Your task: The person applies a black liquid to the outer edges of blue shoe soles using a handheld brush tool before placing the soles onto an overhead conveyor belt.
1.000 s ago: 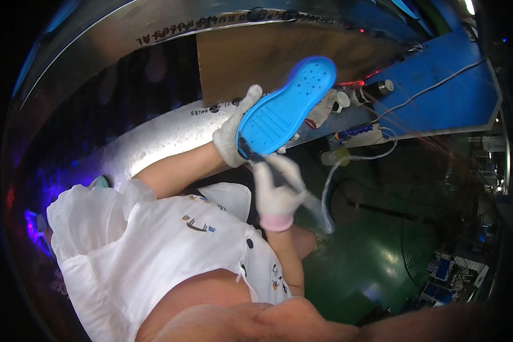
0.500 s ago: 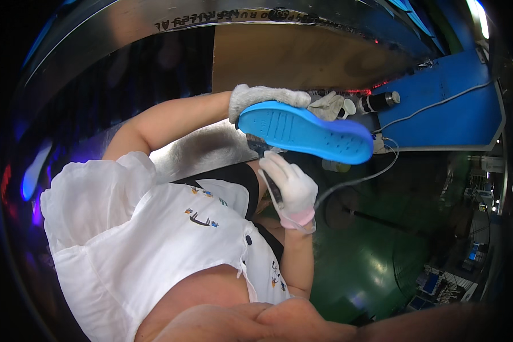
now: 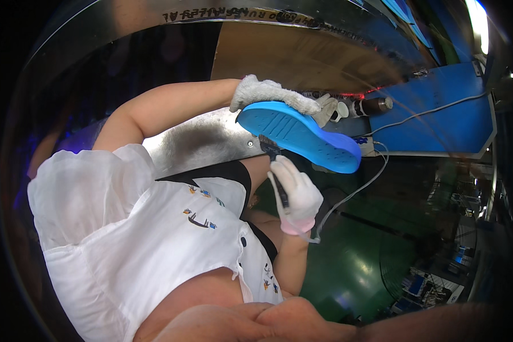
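My left hand [image 3: 272, 96], in a thick grey-white fabric glove, grips a bright blue shoe sole [image 3: 302, 137] by its far long edge. Grooves and small holes mark the face turned toward me. Below it, my right hand [image 3: 296, 188], in a thin white glove with a pink cuff, is closed around the dark handle of a brush [image 3: 271, 149]. The brush's dark bristles are up at the sole's near edge, left of its middle; whether they touch it I cannot tell. A pale thin cord [image 3: 356, 188] runs from around my right wrist toward the blue panel.
A metal surface [image 3: 196, 145] lies under my left forearm. Beyond the sole are a brown board [image 3: 302, 57], a white cup [image 3: 342, 109], a dark bottle [image 3: 375, 106] and a crumpled pale glove [image 3: 325, 111]. At right is a blue panel [image 3: 439, 108] with a cable across it.
The sole has shifted slightly left and its right end has tipped downward. My right hand has turned and moved a little down and right, and the brush now shows plainly at the sole's edge.
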